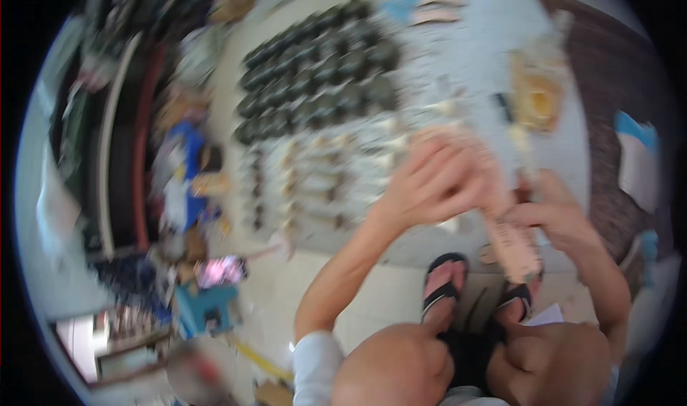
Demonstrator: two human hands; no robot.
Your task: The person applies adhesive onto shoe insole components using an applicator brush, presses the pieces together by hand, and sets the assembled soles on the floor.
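My left hand [433, 180] is closed on the upper part of a long, curved, pinkish-beige strip [514, 252] with faint markings, held up in front of my knees. The strip's lower end hangs over my right foot. At its right edge my right hand [562, 216] has its fingers bent and pressed against it. Something small and reddish-brown [524, 184] shows by those fingers, too blurred to name. A pale stick-like thing [521, 142] appears just above the right hand; I cannot tell whether the hand touches it.
Dark rounded pieces [318, 69] stand in rows on a pale sheet [486, 41], with rows of small pieces [318, 184] nearer. A yellowish container [538, 98] sits at the right. To the left are a lit phone [222, 271], a teal stool [204, 309] and cluttered shelves [129, 148].
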